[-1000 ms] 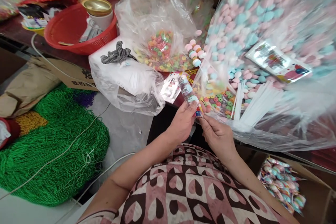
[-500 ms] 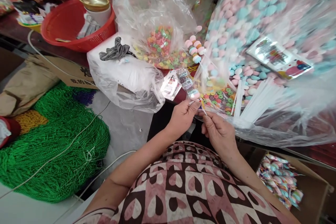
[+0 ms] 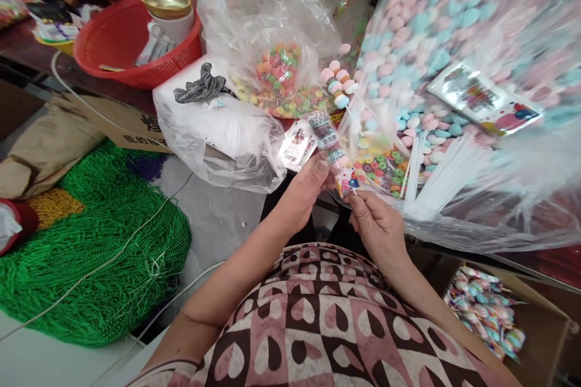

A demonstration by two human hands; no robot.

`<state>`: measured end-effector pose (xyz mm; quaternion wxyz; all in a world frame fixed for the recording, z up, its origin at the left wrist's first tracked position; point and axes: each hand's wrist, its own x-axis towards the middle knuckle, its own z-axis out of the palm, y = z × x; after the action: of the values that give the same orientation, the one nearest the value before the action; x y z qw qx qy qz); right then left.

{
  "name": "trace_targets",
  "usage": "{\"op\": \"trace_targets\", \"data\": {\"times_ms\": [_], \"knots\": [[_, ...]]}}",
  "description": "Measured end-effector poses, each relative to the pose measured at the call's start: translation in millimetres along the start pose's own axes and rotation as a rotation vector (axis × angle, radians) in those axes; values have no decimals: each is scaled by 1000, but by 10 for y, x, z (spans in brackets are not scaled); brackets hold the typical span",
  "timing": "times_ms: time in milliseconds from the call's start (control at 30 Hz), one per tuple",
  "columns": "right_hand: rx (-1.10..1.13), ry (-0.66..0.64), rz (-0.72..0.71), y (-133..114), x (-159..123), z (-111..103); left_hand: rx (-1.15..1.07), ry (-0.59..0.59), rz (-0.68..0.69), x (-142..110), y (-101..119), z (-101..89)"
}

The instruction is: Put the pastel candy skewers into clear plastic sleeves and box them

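Note:
Between my hands is a narrow printed candy wrapper (image 3: 330,144) with pink and white marshmallow pieces showing inside. My left hand (image 3: 308,184) is closed on its left side, thumb on top. At the wrapper's lower end, my right hand (image 3: 376,221) pinches the short white stick that comes out of it. Flat printed wrappers (image 3: 296,145) lie just beyond my left hand. Behind the held wrapper stand marshmallow skewers (image 3: 338,81), and ring candies (image 3: 381,166) lie to its right.
White sticks (image 3: 447,172) fan out on the right, beside a large bag of marshmallows (image 3: 458,12). A red basket (image 3: 136,69) stands back left. Green bead strings (image 3: 95,254) lie lower left. A cardboard box (image 3: 540,314) with wrapped candies is lower right.
My left hand has moved from the wrapper's lower end to its left side. The wrapper now stretches further over the candy, its printed bottom end showing. My right hand keeps its pinch.

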<state>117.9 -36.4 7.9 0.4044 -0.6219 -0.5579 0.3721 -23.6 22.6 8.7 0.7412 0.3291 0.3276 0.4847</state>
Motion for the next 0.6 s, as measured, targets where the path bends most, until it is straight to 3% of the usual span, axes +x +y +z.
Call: {"op": "trace_targets", "data": {"times_ms": [300,500,600], "knots": [[-29,-35,-12,5,-56,18,-250,3,-58,14,9,268],[215,-62,101,-49,-101,128,-148,27,-129,-41,-100,258],[214,-185,103,-69,-41,48,-130,-2,-123,-41,-93,198]]}}
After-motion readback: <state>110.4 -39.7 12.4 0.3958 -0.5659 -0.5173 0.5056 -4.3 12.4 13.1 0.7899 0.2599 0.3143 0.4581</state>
